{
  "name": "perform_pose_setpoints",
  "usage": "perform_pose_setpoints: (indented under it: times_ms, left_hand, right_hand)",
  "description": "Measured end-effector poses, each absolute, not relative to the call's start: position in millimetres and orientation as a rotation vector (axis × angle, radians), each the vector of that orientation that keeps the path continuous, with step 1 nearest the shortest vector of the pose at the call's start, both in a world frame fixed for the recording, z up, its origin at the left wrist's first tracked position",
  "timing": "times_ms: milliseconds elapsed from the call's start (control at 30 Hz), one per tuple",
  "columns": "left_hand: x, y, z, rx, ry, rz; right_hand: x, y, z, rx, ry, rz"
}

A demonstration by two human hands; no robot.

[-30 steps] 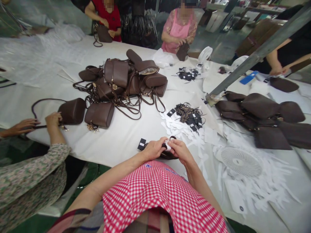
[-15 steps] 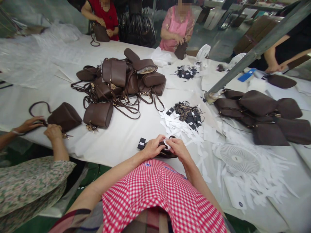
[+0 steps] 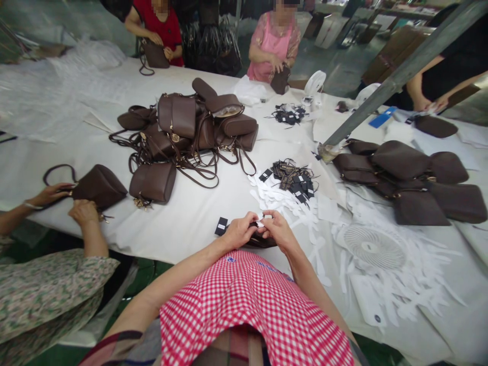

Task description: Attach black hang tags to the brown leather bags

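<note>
My left hand (image 3: 239, 232) and my right hand (image 3: 277, 230) meet at the near edge of the white table (image 3: 198, 213). Both are closed in a pinch on a small white piece (image 3: 261, 221) held over a dark brown bag part (image 3: 261, 241) that lies under them. A black tag (image 3: 220, 225) hangs just left of my left hand. Beyond my hands lies a pile of black and brown hang tags (image 3: 293, 178) on white paper cut-outs (image 3: 284, 202).
A heap of brown handbags (image 3: 186, 129) with straps fills the table's middle; more brown bags (image 3: 407, 175) lie at right. A small white fan (image 3: 371, 246) lies flat at right. A person at left handles a brown bag (image 3: 99, 185). Other people work at the far side.
My fingers have shifted on the white piece, the right hand's fingers lifting a little. The person at left has drawn the brown bag closer to the table's edge.
</note>
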State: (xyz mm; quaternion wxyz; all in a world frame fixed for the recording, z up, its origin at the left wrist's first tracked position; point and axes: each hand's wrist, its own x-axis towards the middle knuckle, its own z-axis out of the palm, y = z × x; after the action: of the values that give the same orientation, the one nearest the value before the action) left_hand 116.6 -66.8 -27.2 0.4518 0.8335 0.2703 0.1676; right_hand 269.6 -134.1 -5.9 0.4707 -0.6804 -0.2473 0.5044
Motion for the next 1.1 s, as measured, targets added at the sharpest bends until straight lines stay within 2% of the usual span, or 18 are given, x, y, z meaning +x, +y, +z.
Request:
perform_pose_setpoints:
  times_ms: [133,267,367,500,567,667,900,1100]
  left_hand:
    - [116,-65,-28,2.064,0.656,0.403]
    - [116,-65,-25,2.067,0.662,0.380]
    - [115,-65,-22,2.065,0.674,0.358]
    - [114,-64,-20,2.082,0.677,0.332]
    - [113,-62,-18,2.086,0.626,0.347]
    - [112,-60,-15,2.092,0.531,0.362]
    - [107,-58,-16,2.102,0.575,0.363]
    - [109,-59,-6,2.268,0.438,0.214]
  right_hand:
    - [272,-132,-8,-1.730,-0.768,1.219]
    - [278,-128,-6,-1.690,-0.701,1.370]
    - [286,-123,-1,-1.747,-0.957,1.410]
    - [294,-115,5,-1.777,-1.605,1.020]
    - [293,-111,8,-1.773,-1.745,0.800]
    - [290,-104,14,-1.782,-1.660,0.684]
    - [290,-98,24,-1.802,-1.465,0.810]
    - [278,-101,36,-1.794,-1.431,0.631]
